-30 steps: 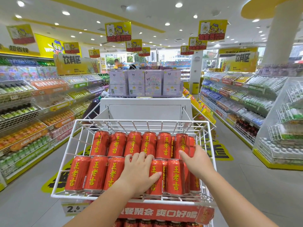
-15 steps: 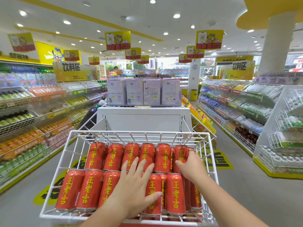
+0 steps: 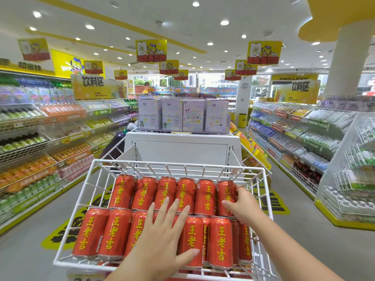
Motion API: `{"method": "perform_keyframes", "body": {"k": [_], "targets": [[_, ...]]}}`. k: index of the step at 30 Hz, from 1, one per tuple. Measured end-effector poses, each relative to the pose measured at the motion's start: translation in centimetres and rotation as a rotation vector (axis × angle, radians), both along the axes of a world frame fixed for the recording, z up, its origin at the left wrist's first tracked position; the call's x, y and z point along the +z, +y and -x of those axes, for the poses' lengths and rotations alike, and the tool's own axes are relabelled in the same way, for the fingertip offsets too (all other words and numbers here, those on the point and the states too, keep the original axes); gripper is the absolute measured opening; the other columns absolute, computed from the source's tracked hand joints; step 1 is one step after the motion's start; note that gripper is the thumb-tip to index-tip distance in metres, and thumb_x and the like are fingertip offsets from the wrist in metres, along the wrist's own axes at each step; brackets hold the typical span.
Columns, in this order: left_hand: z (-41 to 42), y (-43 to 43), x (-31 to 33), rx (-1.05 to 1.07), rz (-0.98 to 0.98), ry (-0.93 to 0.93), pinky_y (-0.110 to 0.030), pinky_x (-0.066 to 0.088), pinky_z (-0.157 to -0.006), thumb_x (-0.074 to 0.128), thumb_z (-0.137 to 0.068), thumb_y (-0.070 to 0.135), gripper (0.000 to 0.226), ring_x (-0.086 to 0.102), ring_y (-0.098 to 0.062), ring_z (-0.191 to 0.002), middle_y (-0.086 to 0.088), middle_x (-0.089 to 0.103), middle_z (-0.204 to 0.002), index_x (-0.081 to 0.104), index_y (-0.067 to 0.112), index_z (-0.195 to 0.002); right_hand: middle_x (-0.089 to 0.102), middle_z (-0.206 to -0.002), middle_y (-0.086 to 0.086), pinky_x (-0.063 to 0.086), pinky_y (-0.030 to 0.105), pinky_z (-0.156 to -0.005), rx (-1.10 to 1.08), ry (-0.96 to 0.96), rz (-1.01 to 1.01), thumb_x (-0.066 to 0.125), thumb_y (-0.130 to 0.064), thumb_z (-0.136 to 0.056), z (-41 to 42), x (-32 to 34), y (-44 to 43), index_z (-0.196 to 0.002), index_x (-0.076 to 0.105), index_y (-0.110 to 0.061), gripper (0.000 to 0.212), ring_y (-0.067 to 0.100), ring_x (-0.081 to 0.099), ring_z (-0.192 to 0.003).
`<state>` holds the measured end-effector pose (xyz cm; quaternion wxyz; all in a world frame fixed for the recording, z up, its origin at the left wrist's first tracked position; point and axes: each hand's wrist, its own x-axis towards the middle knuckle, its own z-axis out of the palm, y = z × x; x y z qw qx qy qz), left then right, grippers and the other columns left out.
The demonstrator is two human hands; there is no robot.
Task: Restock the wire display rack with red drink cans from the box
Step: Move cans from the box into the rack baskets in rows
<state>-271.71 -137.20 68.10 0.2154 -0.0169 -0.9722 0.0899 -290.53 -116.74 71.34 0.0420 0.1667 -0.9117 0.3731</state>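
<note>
A white wire display rack (image 3: 85, 201) holds two rows of red drink cans (image 3: 122, 191) with yellow characters, lying on their sides. My left hand (image 3: 162, 238) lies flat with spread, straight fingers on the cans in the front row's middle. My right hand (image 3: 241, 205) grips the rightmost can of the back row (image 3: 225, 191), thumb on its front and fingers curled over its right side. No box is in view.
A white display stand (image 3: 182, 149) with pale purple cartons (image 3: 182, 116) rises behind the rack. Drink shelves (image 3: 40, 138) line the left aisle and more shelves (image 3: 294, 134) the right. A white wire rack (image 3: 353, 169) stands at far right.
The view has dropped closer to the rack. My left hand has opened flat and slid up the front-row cans. My right hand has moved to the back row's right end can.
</note>
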Motion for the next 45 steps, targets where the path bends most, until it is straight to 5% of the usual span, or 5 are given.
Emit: {"method": "perform_keyframes", "body": {"k": [2, 7, 17, 33, 45], "targets": [[-0.2, 0.0, 0.0, 0.0, 0.007, 0.007, -0.059, 0.025, -0.104, 0.032, -0.086, 0.085, 0.091, 0.052, -0.038, -0.136, -0.012, 0.057, -0.146, 0.056, 0.02, -0.145, 0.064, -0.096, -0.003, 0.046, 0.025, -0.061, -0.008, -0.031, -0.005, 0.074, -0.031, -0.086, -0.1, -0.1, 0.2, -0.107, 0.056, -0.022, 0.029, 0.008, 0.059, -0.08], [-0.6, -0.2, 0.0, -0.002, 0.027, 0.0, -0.06, 0.025, -0.104, 0.031, -0.087, 0.084, 0.089, 0.054, -0.038, -0.135, -0.013, 0.059, -0.144, 0.06, 0.02, -0.141, 0.056, -0.12, 0.008, 0.053, 0.039, -0.09, -0.072, -0.059, -0.073, 0.069, -0.043, -0.084, -0.4, -0.2, -0.3, -0.117, 0.056, -0.018, 0.043, 0.026, 0.06, -0.105], [-2.2, -1.4, 0.8, 0.015, 0.042, -0.023, -0.06, 0.023, -0.105, 0.038, -0.085, 0.086, 0.088, 0.048, -0.037, -0.14, -0.013, 0.057, -0.147, 0.059, 0.022, -0.143, 0.027, -0.157, 0.015, 0.034, 0.041, -0.112, -0.089, -0.054, -0.233, 0.054, -0.041, -0.097, -3.7, 0.6, -0.8, -0.156, 0.015, -0.006, 0.079, 0.032, 0.033, -0.142], [-12.1, -6.9, 0.7, -0.091, -0.017, -0.058, -0.062, 0.025, -0.105, 0.031, -0.087, 0.085, 0.091, 0.051, -0.041, -0.137, -0.015, 0.057, -0.146, 0.06, 0.019, -0.142, 0.021, -0.163, 0.008, 0.017, 0.038, -0.123, -0.121, 0.268, -0.494, 0.04, -0.061, -0.096, -20.0, -0.5, -4.4, -0.157, 0.018, -0.014, 0.081, 0.024, 0.018, -0.15], [-22.8, -13.1, -7.0, -0.152, -0.08, -0.172, -0.066, 0.032, -0.109, 0.042, -0.082, 0.082, 0.094, 0.046, -0.044, -0.14, -0.02, 0.053, -0.148, 0.056, 0.015, -0.146, 0.01, -0.166, 0.009, 0.015, 0.045, -0.122, -0.162, 0.212, -0.647, 0.033, -0.064, -0.095, -35.7, -8.5, -8.9, -0.159, 0.015, -0.018, 0.081, 0.029, 0.01, -0.153]]}}
